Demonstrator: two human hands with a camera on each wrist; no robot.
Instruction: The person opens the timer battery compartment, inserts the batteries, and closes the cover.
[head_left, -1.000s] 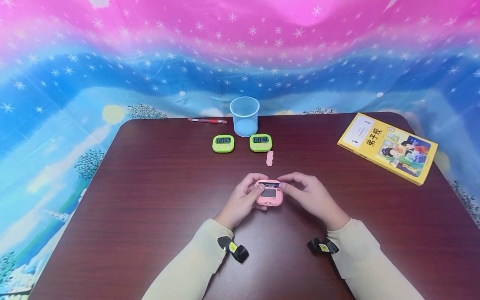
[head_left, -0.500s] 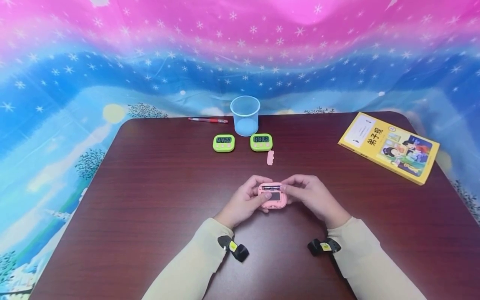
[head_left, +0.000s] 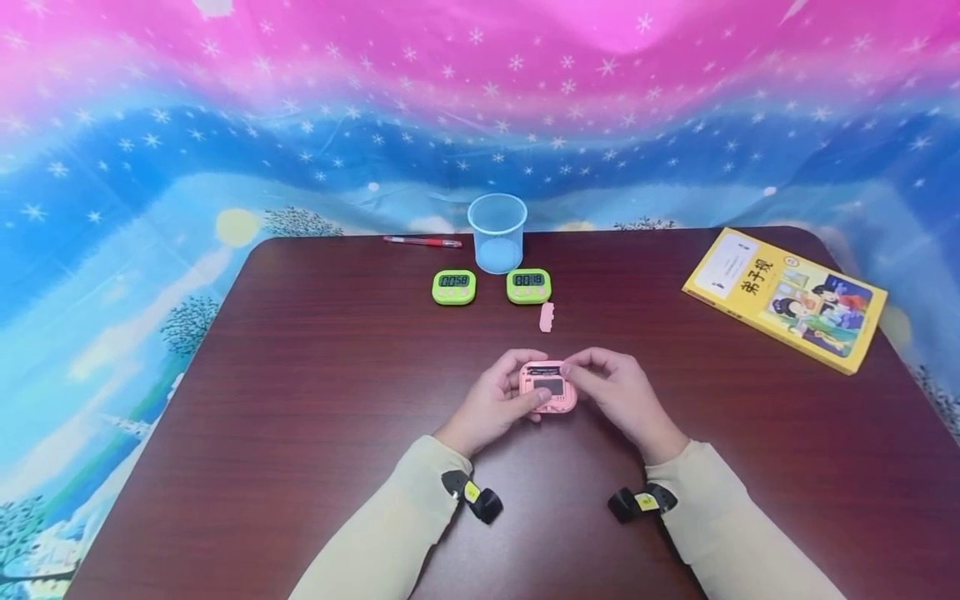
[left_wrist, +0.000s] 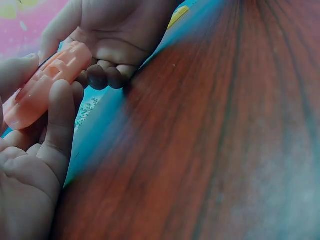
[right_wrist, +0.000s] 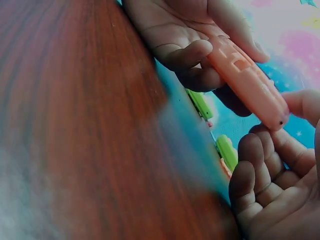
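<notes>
A pink digital timer (head_left: 557,403) is held above the table, back side up, with its battery slot uncovered. Inside the slot lies a dark battery (head_left: 543,372). My left hand (head_left: 491,403) grips the timer from the left, thumb across its back and fingers beneath. At the slot's right end, my right hand (head_left: 621,398) pinches the timer's upper right corner between thumb and forefinger. Both wrist views show the timer's edge (left_wrist: 55,75) between the two hands; the slot is hidden there. A pink battery cover (head_left: 547,317) lies on the table beyond the hands.
Two green timers (head_left: 453,287) with lit digits stand behind the cover. A clear blue cup (head_left: 498,242) is at the back, beside a red pen (head_left: 422,242). On the right lies a yellow book (head_left: 787,298). The table (head_left: 315,417) is dark wood.
My left thumb has slid off the battery slot down to the timer's lower part. The right thumb and forefinger stay at the slot's right end. The view has shifted slightly.
</notes>
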